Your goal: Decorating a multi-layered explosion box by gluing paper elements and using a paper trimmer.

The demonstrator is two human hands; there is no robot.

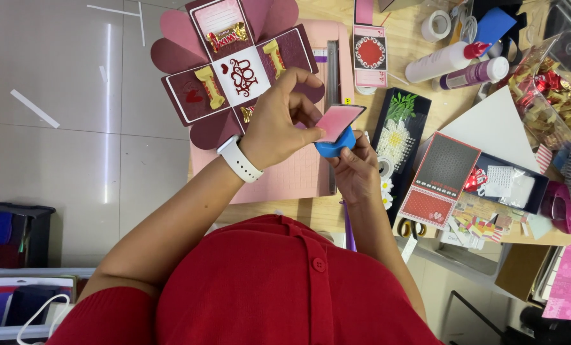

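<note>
Grey floor tiles (55, 96) fill the left of the view, with a white paper strip (35, 108) lying on them and a dark bin (14, 233) lower down. Next comes the wooden worktop (419, 86), where an opened maroon and pink card box (234, 70) lies flat, its flaps spread like petals with gold-wrapped sweets (228, 35) stuck on them. It rests on a pink paper trimmer (298, 172).

Above the trimmer the left hand (279, 124), a white watch (239, 160) on its wrist, has its fingers (311, 131) closed in a pinch on a small pink card (338, 121), held tilted in the air. Just beneath the card, touching its lower edge, is a blue round punch (336, 145), which the right hand (355, 169) grips from below with its fingers curled round it. Both hands are raised near the middle of the view, in front of the person's red buttoned top (272, 287).

Further right lies a black card with white daisies (397, 137), then a red and black patterned card (444, 179) beside a dark tray of paper scraps (509, 185). Yellow-handled scissors (413, 227) sit below. Two glue bottles (464, 64) and a roll of tape (436, 24) lie along the top, with a clear bag of gold and red wrapped sweets (554, 96) at the far right and a magenta punch (559, 206) under it.
</note>
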